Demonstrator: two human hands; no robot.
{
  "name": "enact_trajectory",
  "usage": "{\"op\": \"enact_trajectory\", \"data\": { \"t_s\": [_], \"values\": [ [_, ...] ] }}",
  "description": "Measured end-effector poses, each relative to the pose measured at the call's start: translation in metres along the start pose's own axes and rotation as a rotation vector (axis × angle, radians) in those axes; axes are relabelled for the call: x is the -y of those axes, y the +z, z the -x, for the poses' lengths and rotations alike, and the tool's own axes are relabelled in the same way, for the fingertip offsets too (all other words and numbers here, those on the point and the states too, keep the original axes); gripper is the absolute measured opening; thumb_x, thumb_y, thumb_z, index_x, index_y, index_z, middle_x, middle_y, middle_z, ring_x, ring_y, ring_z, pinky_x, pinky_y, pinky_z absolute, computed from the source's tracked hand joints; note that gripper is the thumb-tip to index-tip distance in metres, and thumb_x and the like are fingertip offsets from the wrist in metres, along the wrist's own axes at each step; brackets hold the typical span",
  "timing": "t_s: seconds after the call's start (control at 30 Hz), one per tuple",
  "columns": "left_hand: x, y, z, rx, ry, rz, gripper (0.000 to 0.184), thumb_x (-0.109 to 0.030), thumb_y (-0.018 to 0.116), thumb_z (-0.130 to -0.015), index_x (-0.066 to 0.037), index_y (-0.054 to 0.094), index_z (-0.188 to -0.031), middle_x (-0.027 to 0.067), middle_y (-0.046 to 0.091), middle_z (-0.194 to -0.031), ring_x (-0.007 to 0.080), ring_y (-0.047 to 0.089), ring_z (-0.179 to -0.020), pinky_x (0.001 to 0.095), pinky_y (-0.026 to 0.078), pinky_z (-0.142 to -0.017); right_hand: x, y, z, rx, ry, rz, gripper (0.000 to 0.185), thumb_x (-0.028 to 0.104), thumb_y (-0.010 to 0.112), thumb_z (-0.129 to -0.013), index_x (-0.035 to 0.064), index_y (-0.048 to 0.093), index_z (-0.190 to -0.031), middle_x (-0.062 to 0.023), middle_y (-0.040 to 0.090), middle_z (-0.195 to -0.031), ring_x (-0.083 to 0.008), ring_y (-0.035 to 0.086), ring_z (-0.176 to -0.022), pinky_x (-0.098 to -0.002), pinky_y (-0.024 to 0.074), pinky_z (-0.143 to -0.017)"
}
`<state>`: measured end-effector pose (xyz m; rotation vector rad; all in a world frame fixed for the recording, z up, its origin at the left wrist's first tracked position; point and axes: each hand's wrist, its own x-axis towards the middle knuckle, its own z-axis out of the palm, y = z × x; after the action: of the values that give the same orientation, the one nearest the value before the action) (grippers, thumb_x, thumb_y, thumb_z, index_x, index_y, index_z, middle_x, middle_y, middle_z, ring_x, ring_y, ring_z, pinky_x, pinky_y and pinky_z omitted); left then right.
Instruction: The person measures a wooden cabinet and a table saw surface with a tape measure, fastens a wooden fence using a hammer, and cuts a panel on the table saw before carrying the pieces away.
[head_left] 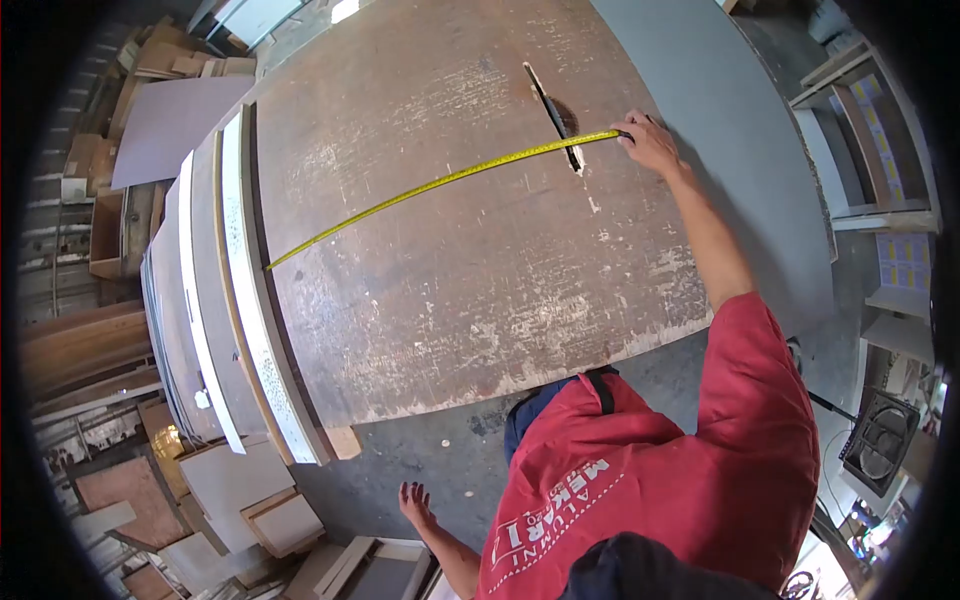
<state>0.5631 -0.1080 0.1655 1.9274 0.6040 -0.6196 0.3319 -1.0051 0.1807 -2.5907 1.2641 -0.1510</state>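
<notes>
My right hand [652,145] grips the end of a yellow tape measure [450,178] over the right part of a worn brown wooden tabletop [440,270]. The tape runs left across the top, its far end at the dark edge of a long white-faced bar [250,260]. Just left of my right hand, the tape crosses near the lower end of a narrow dark slot [552,115]. My left hand [415,505] hangs below the tabletop's near edge, over the floor. Its fingers are apart and nothing is in them.
A grey panel [720,150] adjoins the tabletop on the right. Boards and panels [240,490] are stacked on the left and lower left. A shelf unit [870,140] stands at the far right, with a black rectangular device [880,435] below it.
</notes>
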Motion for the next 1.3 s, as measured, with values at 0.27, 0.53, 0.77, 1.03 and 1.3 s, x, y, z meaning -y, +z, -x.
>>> {"op": "enact_trajectory", "data": {
  "t_s": [0.27, 0.53, 0.77, 1.03, 1.3],
  "values": [
    [-0.050, -0.017, -0.084, -0.182, 0.109, -0.066, 0.053, -0.023, 0.061, -0.089, -0.013, 0.047, -0.139, 0.0126, 0.063, -0.122, 0.0289, 0.061, -0.113, 0.0445, 0.048, -0.084, 0.028, 0.030, 0.008, -0.201, 0.029, -0.037, 0.031, 0.019, 0.063, -0.091, 0.0225, 0.067, -0.121, -0.0050, 0.054, -0.122, -0.0296, 0.055, -0.114, -0.0415, 0.0487, -0.095],
    [-0.120, -0.128, -0.223, -0.480, 0.203, 0.097, 0.060, -0.052, 0.047, -0.095, -0.015, 0.043, -0.141, 0.0184, 0.050, -0.138, 0.0300, 0.049, -0.126, 0.0499, 0.051, -0.082, 0.048, 0.077, 0.022, -0.669, 0.018, 0.099, 0.031, 0.012, 0.063, -0.091, 0.0199, 0.066, -0.121, -0.0120, 0.054, -0.128, -0.0344, 0.053, -0.114, -0.0435, 0.0462, -0.097],
    [-0.117, -0.172, -0.367, -0.454, 0.483, 0.051, 0.070, -0.049, 0.052, -0.096, -0.005, 0.037, -0.148, 0.0164, 0.047, -0.146, 0.0353, 0.049, -0.128, 0.0502, 0.043, -0.102, 0.018, 0.102, 0.011, -0.642, -0.054, 0.225, 0.028, 0.012, 0.056, -0.095, 0.0133, 0.069, -0.120, -0.0137, 0.065, -0.121, -0.0304, 0.056, -0.120, -0.0393, 0.0437, -0.104],
    [-0.135, -0.146, -0.361, 0.089, 0.407, 0.761, 0.059, -0.039, 0.049, -0.100, -0.003, 0.042, -0.146, 0.0146, 0.052, -0.143, 0.0335, 0.053, -0.124, 0.0481, 0.040, -0.107, 0.037, 0.091, 0.012, -0.611, -0.092, 0.150, 0.029, 0.016, 0.060, -0.098, 0.0146, 0.066, -0.126, -0.0141, 0.058, -0.132, -0.0302, 0.056, -0.120, -0.0372, 0.0432, -0.103],
    [-0.157, -0.182, -0.400, 0.184, 0.431, 0.723, 0.063, -0.045, 0.052, -0.099, -0.005, 0.042, -0.146, 0.0141, 0.054, -0.140, 0.0322, 0.055, -0.123, 0.0470, 0.044, -0.103, 0.046, 0.088, 0.011, -0.581, -0.109, 0.200, 0.030, 0.016, 0.059, -0.098, 0.0139, 0.065, -0.127, -0.0125, 0.059, -0.131, -0.0301, 0.056, -0.120, -0.0374, 0.0437, -0.102]
  ]
}}
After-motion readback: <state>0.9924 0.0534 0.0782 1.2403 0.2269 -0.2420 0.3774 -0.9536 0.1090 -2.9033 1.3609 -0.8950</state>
